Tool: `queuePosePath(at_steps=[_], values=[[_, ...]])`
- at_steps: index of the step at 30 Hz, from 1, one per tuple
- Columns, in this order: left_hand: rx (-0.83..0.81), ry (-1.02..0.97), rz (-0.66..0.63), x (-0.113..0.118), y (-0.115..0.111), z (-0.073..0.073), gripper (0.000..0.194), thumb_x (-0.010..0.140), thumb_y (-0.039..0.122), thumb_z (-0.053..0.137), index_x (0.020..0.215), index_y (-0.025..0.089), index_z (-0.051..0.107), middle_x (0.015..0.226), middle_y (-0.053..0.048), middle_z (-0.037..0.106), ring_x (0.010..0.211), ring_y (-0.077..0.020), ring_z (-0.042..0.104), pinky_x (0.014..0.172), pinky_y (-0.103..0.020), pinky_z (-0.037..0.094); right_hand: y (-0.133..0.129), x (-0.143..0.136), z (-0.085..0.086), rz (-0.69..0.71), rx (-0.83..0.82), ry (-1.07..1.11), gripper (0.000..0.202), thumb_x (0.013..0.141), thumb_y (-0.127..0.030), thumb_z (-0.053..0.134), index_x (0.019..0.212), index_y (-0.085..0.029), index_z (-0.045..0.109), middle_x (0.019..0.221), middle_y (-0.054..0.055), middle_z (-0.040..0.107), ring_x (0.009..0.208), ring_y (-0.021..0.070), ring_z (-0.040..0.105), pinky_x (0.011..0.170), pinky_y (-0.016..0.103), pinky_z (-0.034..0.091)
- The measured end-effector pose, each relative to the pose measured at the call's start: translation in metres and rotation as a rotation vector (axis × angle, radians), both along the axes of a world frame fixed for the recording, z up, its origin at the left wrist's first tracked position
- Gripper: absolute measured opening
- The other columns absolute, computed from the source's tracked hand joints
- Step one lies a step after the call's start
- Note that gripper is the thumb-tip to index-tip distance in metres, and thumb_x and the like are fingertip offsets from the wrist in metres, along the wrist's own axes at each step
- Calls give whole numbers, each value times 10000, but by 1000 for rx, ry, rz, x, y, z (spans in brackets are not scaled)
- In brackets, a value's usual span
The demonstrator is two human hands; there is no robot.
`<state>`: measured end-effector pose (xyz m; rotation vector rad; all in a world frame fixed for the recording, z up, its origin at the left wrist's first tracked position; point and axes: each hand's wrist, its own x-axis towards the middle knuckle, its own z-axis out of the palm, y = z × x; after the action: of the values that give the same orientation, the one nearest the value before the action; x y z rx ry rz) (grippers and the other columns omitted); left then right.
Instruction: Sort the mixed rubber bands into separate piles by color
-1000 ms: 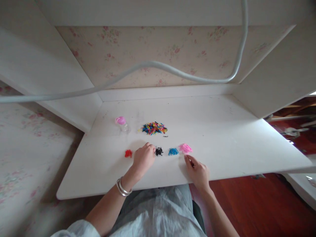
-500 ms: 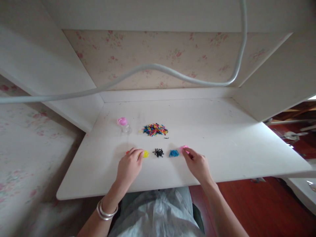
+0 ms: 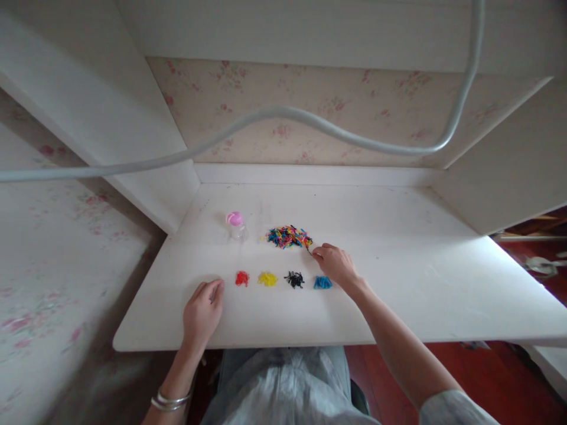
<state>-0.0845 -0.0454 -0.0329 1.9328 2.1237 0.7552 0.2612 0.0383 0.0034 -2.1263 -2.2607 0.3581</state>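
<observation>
My right hand (image 3: 334, 262) is pinched at the right edge of a mixed pile of small coloured rubber bands (image 3: 287, 236), with a black rubber band (image 3: 309, 251) at its fingertips. On the desk to the left, my left hand (image 3: 204, 310) rests with curled fingers; nothing shows in them. Between and in front of the hands lie a red pile (image 3: 241, 278), a yellow pile (image 3: 267, 279), a black pile (image 3: 295, 280) and a blue pile (image 3: 323, 283) of bands in a row. My right hand and forearm cover the spot just right of the blue pile.
A small clear container with a pink top (image 3: 235, 221) is on the white desk (image 3: 398, 277), left of the mixed pile. Ahead, a thick pale cable (image 3: 283, 112) crosses the view. White side panels (image 3: 500, 153) and a floral-papered back wall (image 3: 283, 141) enclose the desk.
My left hand has drawn back leftward from the yellow pile, uncovering the red one. My right hand has left the pink bands and reached forward to the mixed pile's edge. The view has shifted slightly.
</observation>
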Motion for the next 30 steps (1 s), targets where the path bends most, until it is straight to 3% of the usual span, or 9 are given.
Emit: queuePosePath(at_steps=[5,12,23,30], values=[[-31,50,5,5,4,0,259,894,363,428,968,229,637,896,-18,671,706,-126,611,639,-219,426,-10,-2,3,7,32,31,305,943,-317,376,968,-265,676,967,18,631,773,119,588,608,215,329],[-64,88,16,7,3,2,251,903,361,432,995,243,634,908,1,666,724,-120,615,631,-213,410,-46,-16,10,101,46,200,320,954,-345,361,938,-279,674,872,-6,618,718,90,586,603,202,334],[-52,85,1,10,0,4,250,900,351,436,985,237,642,912,-7,671,731,-116,613,628,-211,407,-58,-29,8,163,-8,20,316,957,-358,356,978,-320,669,897,-6,625,661,98,594,521,211,291],[-45,1,-53,11,1,5,274,899,374,420,965,222,638,886,-25,668,694,-129,611,648,-230,444,-70,-17,10,60,113,137,333,948,-352,360,1025,-302,680,850,13,659,691,114,601,597,205,362]])
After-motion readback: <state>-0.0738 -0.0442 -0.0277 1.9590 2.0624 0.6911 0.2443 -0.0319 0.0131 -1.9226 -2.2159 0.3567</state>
